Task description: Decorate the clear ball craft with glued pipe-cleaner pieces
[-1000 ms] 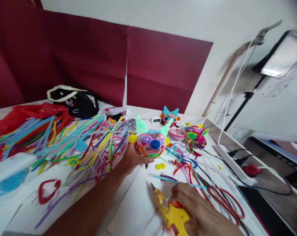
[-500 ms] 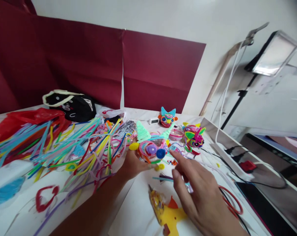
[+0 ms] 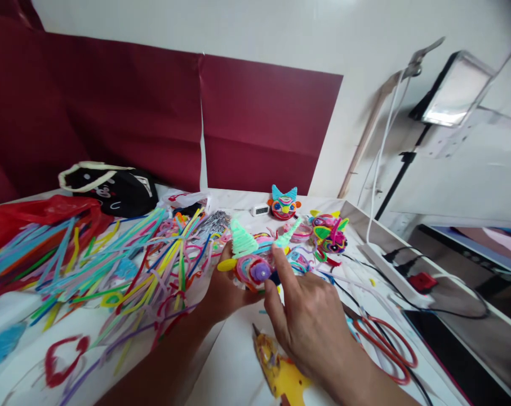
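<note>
A colourful pipe-cleaner figure [image 3: 255, 270] with pale green pointed ears, a purple disc and a yellow side piece is held up over the table's middle. My left hand [image 3: 223, 290] grips it from the left and below. My right hand [image 3: 308, 304] is in front of its right side, index finger stretched up to the base of the right green ear, thumb apart from that finger; its other fingers are curled. The fingers cover part of the figure's front. Below lies a yellow glue gun [image 3: 287, 378], its nozzle pointing up and left.
Loose pipe cleaners [image 3: 154, 254] spread over the left side, beside a red plastic bag [image 3: 48, 217] and a black pouch [image 3: 128, 194]. Behind stand a blue-eared figure [image 3: 284, 204] and a pink-green one [image 3: 331, 234]. On the right are a power strip [image 3: 396, 276] and orange-handled scissors [image 3: 388, 344].
My right hand has moved left and up, so its index finger now meets the figure near the right ear and covers its blue disc. The view has shifted slightly.
</note>
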A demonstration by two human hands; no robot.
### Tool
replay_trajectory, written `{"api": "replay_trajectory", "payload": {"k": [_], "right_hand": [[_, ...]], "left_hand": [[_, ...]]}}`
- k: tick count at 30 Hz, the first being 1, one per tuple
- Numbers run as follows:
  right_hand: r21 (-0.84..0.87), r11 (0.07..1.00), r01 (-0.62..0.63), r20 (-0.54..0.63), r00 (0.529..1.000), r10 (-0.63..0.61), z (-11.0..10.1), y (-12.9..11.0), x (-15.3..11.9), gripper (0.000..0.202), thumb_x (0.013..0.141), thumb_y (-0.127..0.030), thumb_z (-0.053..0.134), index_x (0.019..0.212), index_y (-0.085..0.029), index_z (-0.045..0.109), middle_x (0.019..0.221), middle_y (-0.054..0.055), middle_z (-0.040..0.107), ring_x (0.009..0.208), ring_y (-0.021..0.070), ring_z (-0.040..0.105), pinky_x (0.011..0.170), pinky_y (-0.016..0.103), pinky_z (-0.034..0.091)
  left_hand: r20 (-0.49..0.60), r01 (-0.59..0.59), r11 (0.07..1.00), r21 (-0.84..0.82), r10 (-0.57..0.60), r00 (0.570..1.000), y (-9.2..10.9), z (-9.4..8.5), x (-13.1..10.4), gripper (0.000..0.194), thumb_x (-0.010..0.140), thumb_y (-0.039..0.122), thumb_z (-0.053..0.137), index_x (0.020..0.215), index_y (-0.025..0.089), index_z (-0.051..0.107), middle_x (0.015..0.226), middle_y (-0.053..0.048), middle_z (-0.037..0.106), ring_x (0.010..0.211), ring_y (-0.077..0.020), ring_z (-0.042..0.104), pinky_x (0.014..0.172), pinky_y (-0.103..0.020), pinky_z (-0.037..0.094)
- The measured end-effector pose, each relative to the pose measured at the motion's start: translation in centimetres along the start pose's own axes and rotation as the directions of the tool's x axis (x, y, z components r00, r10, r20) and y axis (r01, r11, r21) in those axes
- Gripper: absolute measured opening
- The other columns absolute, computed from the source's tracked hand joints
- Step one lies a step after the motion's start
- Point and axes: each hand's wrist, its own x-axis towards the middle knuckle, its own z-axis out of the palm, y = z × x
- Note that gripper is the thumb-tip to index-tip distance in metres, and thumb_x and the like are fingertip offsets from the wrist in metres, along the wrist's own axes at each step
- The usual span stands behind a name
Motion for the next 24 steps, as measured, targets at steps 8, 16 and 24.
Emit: {"api": "replay_trajectory", "payload": {"k": [8,16,24], "right_hand": [[0.005,0.999,-0.043,0.017,0.999,0.043,0.1,-0.2,0.0,0.050,0.100,-0.033,0.032,0.130,0.000,0.055,0.059,0.005,0.065,0.048,0.0198,0.059,0.051,0.031,0.039],[0.252,0.949,-0.187,0.179,0.973,0.144,-0.7,-0.2,0.1,0.058,0.101,-0.040,0.029,0.135,0.001,0.054,0.061,0.008,0.068,0.047,0.0190,0.061,0.048,0.028,0.041],[0.479,0.819,-0.315,0.309,0.934,0.178,-1.1,-0.2,0.2,0.062,0.099,-0.041,0.031,0.142,0.002,0.045,0.052,0.001,0.061,0.040,0.0148,0.052,0.043,0.026,0.036]], "left_hand": [[0.004,-0.138,0.980,0.144,0.139,0.990,-1.1,-0.4,-0.1,0.078,0.049,0.023,0.089,0.121,0.021,0.060,0.111,-0.009,0.069,0.110,-0.0337,0.065,0.093,-0.045,0.056],[0.048,-0.284,0.902,0.326,0.285,0.957,-2.7,-1.1,-0.3,0.072,0.053,0.027,0.089,0.119,0.023,0.062,0.112,-0.008,0.068,0.113,-0.0329,0.062,0.102,-0.048,0.050],[-0.016,-0.291,0.865,0.408,0.325,0.946,-2.5,-1.0,-0.5,0.076,0.048,0.035,0.090,0.117,0.024,0.061,0.107,-0.006,0.068,0.108,-0.0318,0.063,0.101,-0.049,0.050]]}}
